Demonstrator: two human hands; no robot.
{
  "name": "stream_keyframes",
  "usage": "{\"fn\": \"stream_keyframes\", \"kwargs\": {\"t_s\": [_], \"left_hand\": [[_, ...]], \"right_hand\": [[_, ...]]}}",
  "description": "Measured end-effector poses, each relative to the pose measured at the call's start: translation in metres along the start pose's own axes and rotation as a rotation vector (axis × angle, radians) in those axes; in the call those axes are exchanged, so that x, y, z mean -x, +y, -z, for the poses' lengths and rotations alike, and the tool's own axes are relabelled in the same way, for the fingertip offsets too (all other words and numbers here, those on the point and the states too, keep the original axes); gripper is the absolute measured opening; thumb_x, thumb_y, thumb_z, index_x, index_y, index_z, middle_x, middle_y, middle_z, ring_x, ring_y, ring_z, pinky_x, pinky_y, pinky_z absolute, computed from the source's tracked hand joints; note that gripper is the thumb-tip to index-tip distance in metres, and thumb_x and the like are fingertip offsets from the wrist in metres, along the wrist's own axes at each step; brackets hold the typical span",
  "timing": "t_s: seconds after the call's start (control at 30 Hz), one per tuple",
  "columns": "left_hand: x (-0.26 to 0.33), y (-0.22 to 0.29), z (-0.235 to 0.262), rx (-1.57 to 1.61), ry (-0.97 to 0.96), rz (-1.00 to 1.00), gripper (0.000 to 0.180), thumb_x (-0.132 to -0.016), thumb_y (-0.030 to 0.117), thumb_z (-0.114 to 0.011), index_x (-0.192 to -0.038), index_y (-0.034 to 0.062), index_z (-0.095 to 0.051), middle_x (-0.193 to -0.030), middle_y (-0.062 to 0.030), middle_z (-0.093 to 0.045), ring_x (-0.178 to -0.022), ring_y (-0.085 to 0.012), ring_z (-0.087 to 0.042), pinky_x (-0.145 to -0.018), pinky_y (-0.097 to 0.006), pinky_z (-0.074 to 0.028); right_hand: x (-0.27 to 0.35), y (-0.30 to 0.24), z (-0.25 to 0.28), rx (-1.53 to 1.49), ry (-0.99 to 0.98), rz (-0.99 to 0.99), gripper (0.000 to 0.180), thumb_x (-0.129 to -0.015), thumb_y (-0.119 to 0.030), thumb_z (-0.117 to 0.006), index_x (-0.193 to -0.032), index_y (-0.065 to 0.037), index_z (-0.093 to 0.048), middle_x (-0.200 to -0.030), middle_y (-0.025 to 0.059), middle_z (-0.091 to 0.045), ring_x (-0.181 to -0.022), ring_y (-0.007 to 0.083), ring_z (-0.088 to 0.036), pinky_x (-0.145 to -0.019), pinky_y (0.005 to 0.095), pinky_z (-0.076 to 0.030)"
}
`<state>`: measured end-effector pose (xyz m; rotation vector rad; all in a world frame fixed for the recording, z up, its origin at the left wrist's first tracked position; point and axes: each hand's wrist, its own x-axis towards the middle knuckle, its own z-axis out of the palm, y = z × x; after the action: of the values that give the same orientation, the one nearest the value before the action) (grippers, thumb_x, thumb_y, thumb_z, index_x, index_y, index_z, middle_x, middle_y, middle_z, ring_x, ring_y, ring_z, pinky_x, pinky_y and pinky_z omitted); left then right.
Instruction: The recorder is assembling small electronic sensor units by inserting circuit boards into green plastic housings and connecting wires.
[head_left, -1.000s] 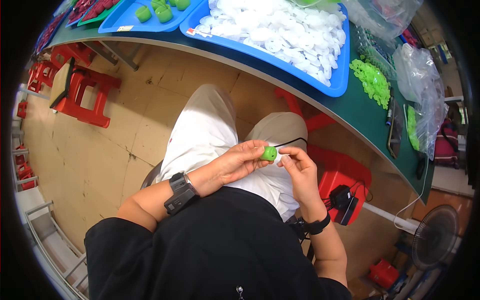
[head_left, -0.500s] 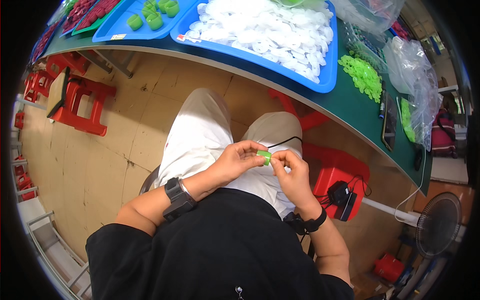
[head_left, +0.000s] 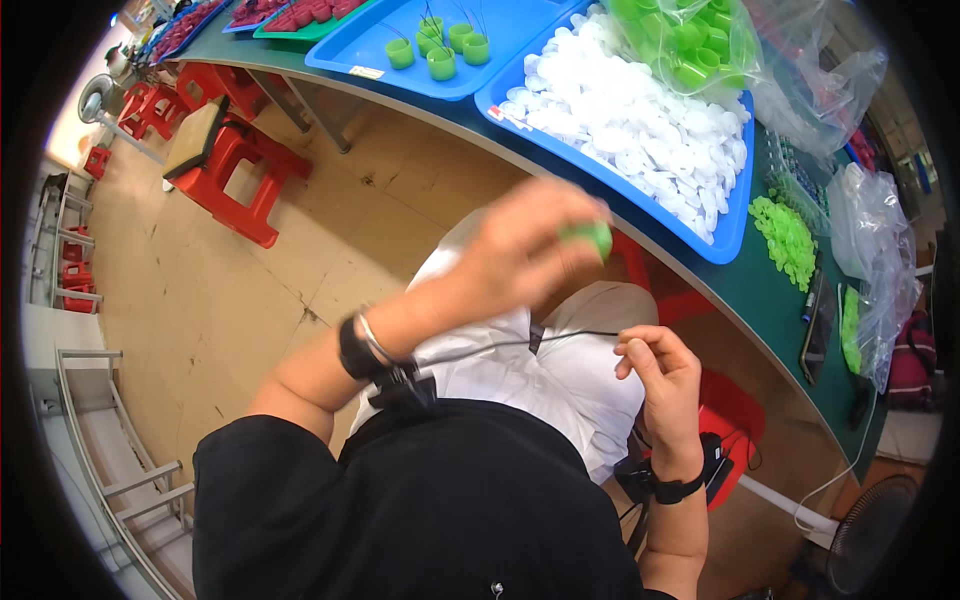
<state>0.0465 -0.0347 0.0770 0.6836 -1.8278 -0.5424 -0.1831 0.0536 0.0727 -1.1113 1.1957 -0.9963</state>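
Observation:
My left hand (head_left: 510, 250), blurred by motion, is raised above my lap near the table edge. Its fingers close around a small green plastic cup (head_left: 592, 238). Over my right thigh, my right hand (head_left: 660, 375) has its fingers curled and the thumb near the index finger; anything between them is too small to make out. A thin black cord (head_left: 480, 350) crosses my lap from the left wrist device toward the right hand. Beyond the left hand, several green cups (head_left: 441, 62) with thin dark strands rise from a blue tray (head_left: 400, 85).
A second blue tray (head_left: 735, 225) holds white translucent discs (head_left: 640, 130) and a clear bag of green cups (head_left: 695, 45). Small green pieces (head_left: 783, 240) and a phone (head_left: 818, 330) lie on the green table (head_left: 760, 290). Red stools (head_left: 245, 175) stand at left; a fan (head_left: 880, 530) is at lower right.
My hands have come apart. The left one has carried the green cup up toward the table, while the right has moved right and down. The view has shifted, showing more of the table.

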Motion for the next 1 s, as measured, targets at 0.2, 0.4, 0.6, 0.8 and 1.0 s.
{"fn": "stream_keyframes", "kwargs": {"t_s": [0.2, 0.4, 0.6, 0.8, 1.0], "left_hand": [[-0.066, -0.052, 0.113, -0.808, -0.024, 0.314, 0.029, -0.087, 0.02, -0.063, -0.11, 0.0032, -0.065, -0.101, -0.0151, -0.064, -0.089, -0.0287, -0.062, -0.081, -0.034, -0.049], [-0.11, -0.119, 0.137, -0.972, -0.46, 0.414, 0.034, -0.081, 0.029, -0.068, -0.109, 0.0084, -0.067, -0.098, -0.0176, -0.068, -0.097, -0.0345, -0.063, -0.084, -0.043, -0.048], [-0.137, -0.164, 0.15, -1.051, -0.352, 0.409, 0.035, -0.082, 0.026, -0.069, -0.111, 0.0071, -0.063, -0.104, -0.0202, -0.064, -0.101, -0.0352, -0.061, -0.085, -0.043, -0.048], [-0.135, -0.144, 0.134, -1.126, -0.089, 0.178, 0.04, -0.084, 0.021, -0.067, -0.121, 0.0091, -0.058, -0.117, -0.0153, -0.058, -0.11, -0.0349, -0.055, -0.091, -0.043, -0.044], [-0.13, -0.066, 0.061, -1.048, 0.079, -0.242, 0.034, -0.085, 0.015, -0.066, -0.117, 0.0066, -0.059, -0.116, -0.0123, -0.06, -0.11, -0.0313, -0.053, -0.096, -0.038, -0.041]], "right_hand": [[0.009, 0.001, 0.009, 0.208, 0.028, 0.117, 0.009, -0.088, -0.003, -0.061, -0.093, 0.003, -0.064, -0.079, 0.0053, -0.064, -0.067, 0.0092, -0.058, -0.064, 0.0224, -0.046], [0.012, -0.008, 0.014, 0.454, -0.019, 0.179, 0.007, -0.085, -0.002, -0.063, -0.091, 0.003, -0.064, -0.077, 0.0076, -0.063, -0.065, 0.0133, -0.06, -0.062, 0.0253, -0.048], [0.01, -0.034, 0.035, 0.469, 0.078, 0.232, 0.008, -0.087, -0.004, -0.064, -0.092, 0.002, -0.064, -0.074, 0.0061, -0.061, -0.065, 0.0116, -0.056, -0.059, 0.0253, -0.045], [0.018, -0.056, 0.081, 0.444, 0.385, 0.294, 0.009, -0.088, -0.004, -0.061, -0.094, 0.002, -0.065, -0.078, 0.001, -0.062, -0.066, 0.006, -0.056, -0.06, 0.0205, -0.046], [0.013, -0.075, 0.142, 0.446, 0.609, 0.371, 0.013, -0.092, -0.009, -0.06, -0.098, 0.002, -0.064, -0.083, 0.0028, -0.062, -0.071, 0.0072, -0.055, -0.065, 0.0198, -0.044]]}}
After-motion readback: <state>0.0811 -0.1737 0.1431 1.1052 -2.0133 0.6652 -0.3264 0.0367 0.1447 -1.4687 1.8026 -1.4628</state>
